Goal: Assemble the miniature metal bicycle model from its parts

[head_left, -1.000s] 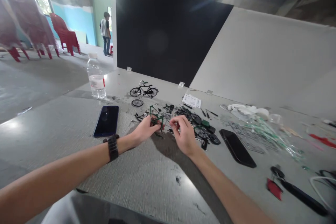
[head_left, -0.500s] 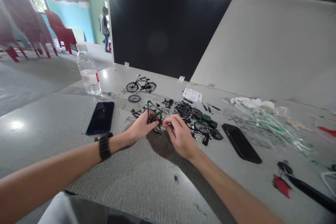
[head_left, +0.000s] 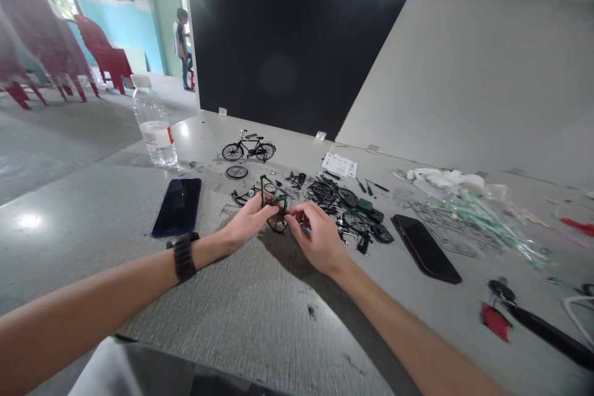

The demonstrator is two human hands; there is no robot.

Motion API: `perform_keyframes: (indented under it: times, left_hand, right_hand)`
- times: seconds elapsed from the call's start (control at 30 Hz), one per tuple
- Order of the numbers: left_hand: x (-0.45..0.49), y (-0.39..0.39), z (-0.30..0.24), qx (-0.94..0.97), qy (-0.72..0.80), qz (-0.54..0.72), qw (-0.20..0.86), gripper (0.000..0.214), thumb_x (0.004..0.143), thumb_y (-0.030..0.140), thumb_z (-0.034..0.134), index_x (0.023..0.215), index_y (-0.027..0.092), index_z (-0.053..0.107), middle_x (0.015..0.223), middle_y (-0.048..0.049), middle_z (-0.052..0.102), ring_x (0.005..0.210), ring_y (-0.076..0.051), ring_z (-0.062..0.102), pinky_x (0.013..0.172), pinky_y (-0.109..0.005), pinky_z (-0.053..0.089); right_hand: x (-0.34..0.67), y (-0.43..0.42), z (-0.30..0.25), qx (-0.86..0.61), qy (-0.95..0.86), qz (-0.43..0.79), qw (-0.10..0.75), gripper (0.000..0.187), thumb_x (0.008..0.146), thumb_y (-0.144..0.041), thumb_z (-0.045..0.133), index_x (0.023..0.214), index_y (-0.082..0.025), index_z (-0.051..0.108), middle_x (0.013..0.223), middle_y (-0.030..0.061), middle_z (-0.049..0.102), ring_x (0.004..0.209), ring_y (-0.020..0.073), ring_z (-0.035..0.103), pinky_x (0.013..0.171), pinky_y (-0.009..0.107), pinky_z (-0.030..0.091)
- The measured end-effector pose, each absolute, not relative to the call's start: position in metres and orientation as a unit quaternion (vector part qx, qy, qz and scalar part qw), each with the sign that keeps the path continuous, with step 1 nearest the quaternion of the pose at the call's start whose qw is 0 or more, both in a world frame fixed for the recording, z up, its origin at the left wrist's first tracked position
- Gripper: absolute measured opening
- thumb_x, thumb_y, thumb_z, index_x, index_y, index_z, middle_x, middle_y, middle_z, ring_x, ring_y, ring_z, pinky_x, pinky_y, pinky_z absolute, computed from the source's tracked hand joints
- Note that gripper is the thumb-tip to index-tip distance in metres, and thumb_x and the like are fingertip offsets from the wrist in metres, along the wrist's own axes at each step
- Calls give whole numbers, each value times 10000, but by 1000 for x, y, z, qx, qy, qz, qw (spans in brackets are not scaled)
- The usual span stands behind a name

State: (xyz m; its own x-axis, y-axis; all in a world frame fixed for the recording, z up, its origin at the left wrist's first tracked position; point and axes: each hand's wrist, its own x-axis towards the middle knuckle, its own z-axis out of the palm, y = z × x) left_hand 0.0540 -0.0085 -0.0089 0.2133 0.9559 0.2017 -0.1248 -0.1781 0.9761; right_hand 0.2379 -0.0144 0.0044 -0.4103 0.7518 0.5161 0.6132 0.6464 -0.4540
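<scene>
My left hand (head_left: 248,223) pinches the lower end of a small green model bicycle frame (head_left: 271,197) that stands up from the grey table (head_left: 260,315). My right hand (head_left: 314,236) is closed just right of it, fingertips pressed together at the frame's base beside a small black wheel (head_left: 277,223); what it pinches is too small to make out. A dark watch sits on my left wrist. A heap of loose black and green bicycle parts (head_left: 346,207) lies just beyond my right hand.
A finished black model bicycle (head_left: 249,148) and a loose wheel (head_left: 236,171) stand farther back. A blue phone (head_left: 177,206) lies left, a black phone (head_left: 426,247) right, a water bottle (head_left: 154,125) back left. Plastic sprues (head_left: 468,219) and red-handled cutters (head_left: 520,318) lie right. A person stands far off.
My right hand has moved left until its fingertips meet the green frame held by my left hand. The view has tilted down slightly.
</scene>
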Motion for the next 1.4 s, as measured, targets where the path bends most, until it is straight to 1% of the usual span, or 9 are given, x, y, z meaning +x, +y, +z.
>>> perform_keyframes:
  times: [0.17, 0.37, 0.5, 0.6, 0.73, 0.87, 1.0, 1.23, 1.4]
  left_hand:
    - [53, -12, -4, 592, 409, 482, 500, 228, 906, 361, 589, 1028, 169, 600, 926, -32, 637, 826, -159, 583, 739, -279, 473]
    - [52, -10, -2, 639, 408, 454, 468, 361, 980, 473, 461, 974, 168, 653, 818, -38, 670, 721, -156, 599, 648, -270, 470]
    - [42, -11, 3, 757, 439, 391, 285, 380, 986, 464, 480, 1142, 176, 671, 1016, -91, 734, 928, -234, 679, 801, -345, 519]
    - [30, -10, 9, 846, 418, 318, 91, 522, 975, 549, 485, 1306, 161, 597, 1239, -143, 682, 1157, -301, 628, 930, -421, 510]
    - [16, -1, 14, 890, 375, 235, -110, 637, 935, 673, 452, 1255, 154, 637, 1245, -152, 669, 1198, -305, 602, 1028, -449, 467]
    - [10, 10, 12, 893, 334, 209, -216, 706, 922, 718, 397, 1168, 126, 691, 1297, -183, 652, 1267, -316, 559, 1121, -465, 379]
    - [10, 16, 8, 884, 322, 210, -267, 748, 911, 733, 392, 1157, 96, 697, 1310, -220, 645, 1273, -339, 558, 1136, -492, 343]
    - [10, 21, 4, 877, 331, 215, -274, 763, 897, 744, 403, 1140, 84, 701, 1281, -231, 657, 1266, -346, 562, 1120, -485, 345]
    - [12, 19, 4, 873, 341, 203, -285, 767, 914, 730, 389, 1157, 66, 687, 1290, -230, 648, 1252, -349, 563, 1118, -485, 339]
  right_hand:
    - [237, -15, 3, -406, -840, 97, 346, 189, 994, -365, 530, 899, -215, 592, 765, 15, 561, 693, 174, 531, 639, 303, 408]
    - [236, -15, 2, -420, -827, 102, 361, 183, 979, -338, 545, 857, -208, 580, 731, 3, 533, 658, 164, 502, 615, 293, 376]
    - [237, -16, 3, -424, -816, 105, 378, 194, 977, -328, 537, 828, -207, 567, 722, 4, 537, 626, 156, 487, 589, 288, 359]
    - [238, -16, 3, -418, -811, 100, 396, 191, 982, -321, 527, 834, -206, 565, 725, 5, 533, 618, 153, 481, 580, 286, 352]
    - [239, -15, 2, -418, -812, 85, 398, 184, 980, -313, 540, 833, -205, 564, 721, 4, 522, 632, 155, 490, 596, 286, 360]
    - [239, -13, 2, -421, -813, 84, 394, 174, 972, -298, 553, 823, -210, 564, 728, 6, 540, 628, 154, 497, 595, 286, 370]
    - [238, -12, 5, -418, -807, 83, 408, 177, 967, -295, 556, 811, -212, 556, 747, 13, 550, 648, 160, 515, 612, 289, 396]
    - [238, -10, 6, -406, -802, 73, 433, 143, 957, -302, 574, 849, -210, 576, 989, 66, 639, 671, 152, 545, 643, 300, 439]
    - [239, -8, 4, -409, -801, 82, 429, 132, 966, -290, 561, 855, -218, 564, 922, 46, 668, 648, 157, 549, 638, 304, 438]
